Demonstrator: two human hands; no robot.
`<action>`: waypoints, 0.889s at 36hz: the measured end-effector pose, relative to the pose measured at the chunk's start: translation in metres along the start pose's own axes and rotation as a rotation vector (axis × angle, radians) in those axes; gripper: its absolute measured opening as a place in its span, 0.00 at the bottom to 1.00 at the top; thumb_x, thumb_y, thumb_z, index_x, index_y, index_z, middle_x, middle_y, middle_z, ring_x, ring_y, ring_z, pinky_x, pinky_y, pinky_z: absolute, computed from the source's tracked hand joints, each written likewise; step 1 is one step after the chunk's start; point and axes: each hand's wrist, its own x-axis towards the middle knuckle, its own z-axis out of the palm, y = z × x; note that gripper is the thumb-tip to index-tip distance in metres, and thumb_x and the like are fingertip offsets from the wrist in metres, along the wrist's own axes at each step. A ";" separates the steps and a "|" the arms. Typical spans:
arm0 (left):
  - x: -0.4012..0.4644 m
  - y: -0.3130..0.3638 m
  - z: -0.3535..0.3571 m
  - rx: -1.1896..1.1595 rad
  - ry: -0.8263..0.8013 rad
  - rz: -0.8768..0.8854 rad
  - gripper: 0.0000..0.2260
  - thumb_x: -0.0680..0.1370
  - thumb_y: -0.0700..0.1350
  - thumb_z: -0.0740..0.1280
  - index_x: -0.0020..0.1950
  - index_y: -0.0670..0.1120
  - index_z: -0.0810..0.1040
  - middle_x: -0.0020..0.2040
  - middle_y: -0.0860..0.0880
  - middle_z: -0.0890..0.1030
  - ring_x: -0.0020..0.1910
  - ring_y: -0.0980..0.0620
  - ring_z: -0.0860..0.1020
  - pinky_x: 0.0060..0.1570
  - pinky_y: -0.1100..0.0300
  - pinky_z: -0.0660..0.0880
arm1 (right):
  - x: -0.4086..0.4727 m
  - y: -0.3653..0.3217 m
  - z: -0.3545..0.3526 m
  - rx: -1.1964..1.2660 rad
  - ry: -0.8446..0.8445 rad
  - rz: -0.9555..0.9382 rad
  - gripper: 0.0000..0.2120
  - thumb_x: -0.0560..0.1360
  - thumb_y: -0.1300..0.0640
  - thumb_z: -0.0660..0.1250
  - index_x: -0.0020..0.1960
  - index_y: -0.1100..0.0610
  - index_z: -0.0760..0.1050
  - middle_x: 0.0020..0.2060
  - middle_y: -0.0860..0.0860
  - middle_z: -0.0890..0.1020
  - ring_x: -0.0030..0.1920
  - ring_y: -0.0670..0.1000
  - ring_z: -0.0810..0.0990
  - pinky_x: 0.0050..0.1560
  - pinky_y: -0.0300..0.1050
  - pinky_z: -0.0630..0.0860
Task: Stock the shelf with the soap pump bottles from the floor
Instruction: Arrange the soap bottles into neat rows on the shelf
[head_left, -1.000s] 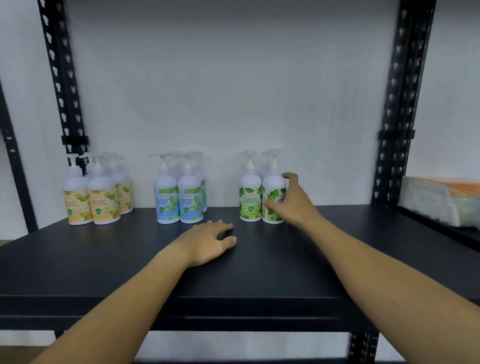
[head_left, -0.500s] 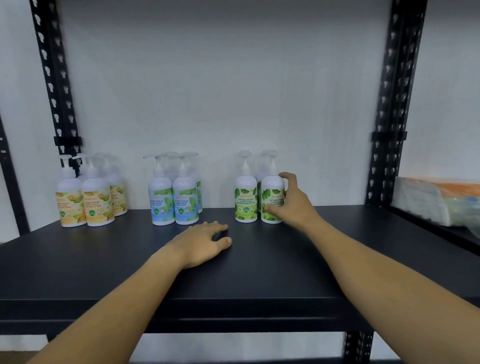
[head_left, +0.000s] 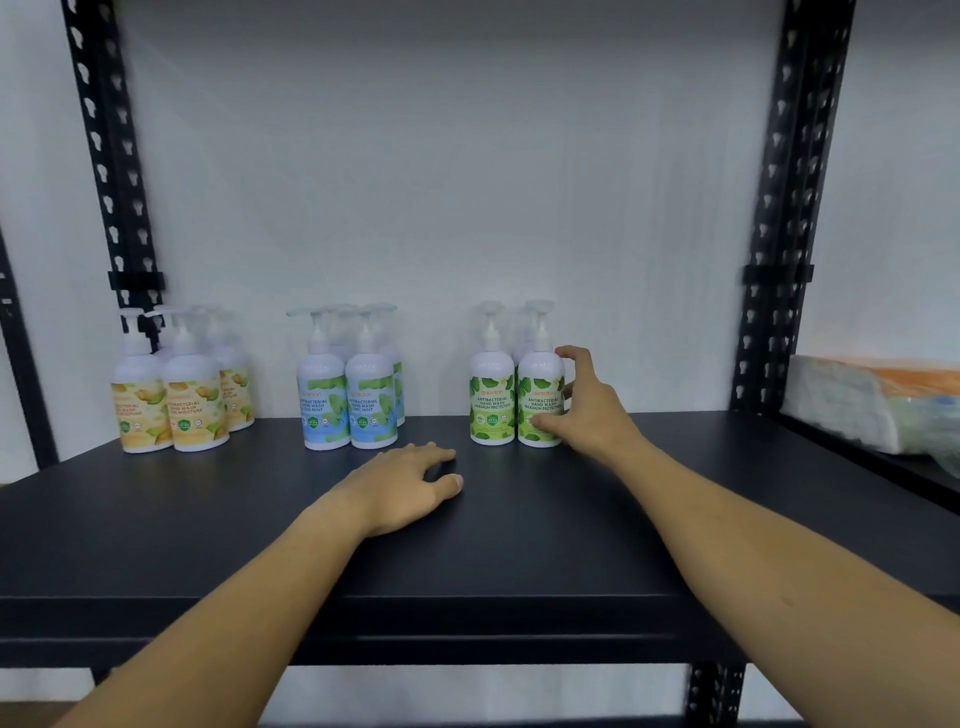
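Note:
White soap pump bottles stand in three groups along the back of the black shelf (head_left: 519, 571): yellow-labelled ones (head_left: 195, 400) at the left, blue-labelled ones (head_left: 343, 400) in the middle, green-labelled ones (head_left: 491, 400) right of centre. My right hand (head_left: 587, 405) grips the right front green bottle (head_left: 537, 389), thumb low on its label and fingers curled round its right side. That bottle stands upright on the shelf, touching its green neighbour. My left hand (head_left: 410, 483) rests palm down on the shelf in front of the bottles, fingers relaxed, holding nothing.
Black perforated uprights (head_left: 784, 208) frame the shelf on both sides, with a white wall behind. On the neighbouring shelf at the right lies a soft white and orange wrapped package (head_left: 878, 400). The front half of the black shelf is bare.
Both hands keep their places; the right one stays on the green bottle. The view has shifted slightly, nothing else has visibly moved.

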 end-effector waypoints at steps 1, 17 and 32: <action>0.000 0.000 0.000 0.000 -0.001 -0.001 0.26 0.82 0.60 0.58 0.79 0.57 0.60 0.81 0.53 0.55 0.80 0.51 0.51 0.78 0.49 0.52 | 0.000 0.000 0.000 0.002 0.001 -0.003 0.37 0.71 0.61 0.75 0.72 0.47 0.58 0.43 0.41 0.74 0.41 0.42 0.78 0.34 0.34 0.72; -0.002 0.003 -0.001 -0.001 0.005 0.005 0.25 0.82 0.58 0.58 0.79 0.57 0.61 0.81 0.53 0.56 0.80 0.53 0.51 0.76 0.52 0.52 | 0.001 0.001 0.003 -0.013 -0.001 -0.034 0.37 0.72 0.61 0.74 0.73 0.48 0.57 0.43 0.39 0.73 0.41 0.39 0.77 0.32 0.26 0.69; 0.000 0.001 0.000 0.000 0.005 0.006 0.25 0.82 0.59 0.59 0.79 0.57 0.61 0.81 0.53 0.56 0.80 0.52 0.52 0.77 0.52 0.52 | 0.003 0.004 0.004 -0.011 0.000 -0.042 0.37 0.72 0.61 0.75 0.72 0.47 0.58 0.44 0.39 0.73 0.42 0.39 0.77 0.33 0.28 0.70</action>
